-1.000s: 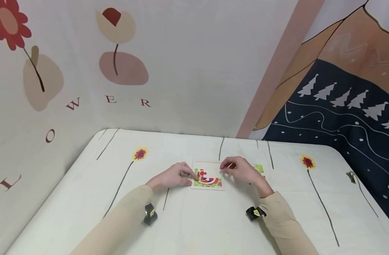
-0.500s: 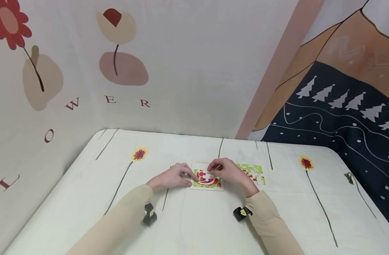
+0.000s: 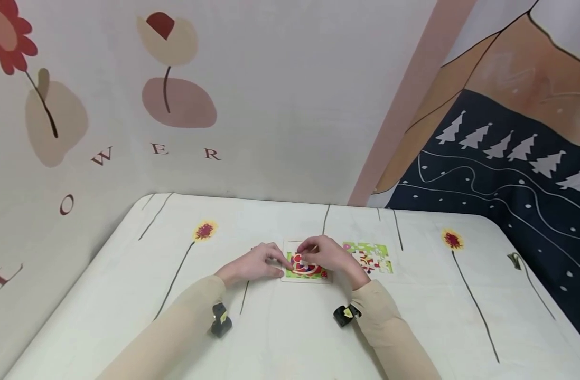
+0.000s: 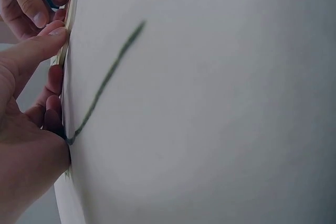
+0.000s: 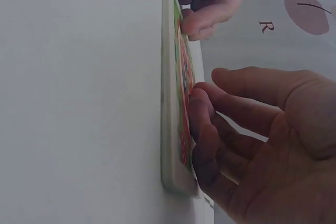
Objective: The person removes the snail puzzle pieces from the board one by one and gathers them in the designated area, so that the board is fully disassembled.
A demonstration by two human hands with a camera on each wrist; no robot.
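A small jigsaw puzzle board (image 3: pixel 307 280) with a pale frame lies on the table, with red and green pieces set in it. My left hand (image 3: pixel 256 263) rests at its left side, the index finger reaching onto the picture and the thumb near the frame. Over the upper middle of the board is my right hand (image 3: pixel 325 254), hiding part of the picture. In the right wrist view the right fingertips (image 5: pixel 199 95) are right at the pieces, with the thumb apart and no piece visible between them. My left hand (image 5: pixel 215 11) also shows there, at the board's far end.
To the right of the board lies a second patch of puzzle pieces (image 3: pixel 380 258), green and red, partly behind my right wrist. A white cloth (image 3: pixel 280 338) printed with flowers covers the table. Printed hangings (image 3: pixel 280 105) rise behind it.
My right hand has moved left from the board's right edge to over its upper middle, uncovering the pieces on the right. My left hand stays at the board's left side.
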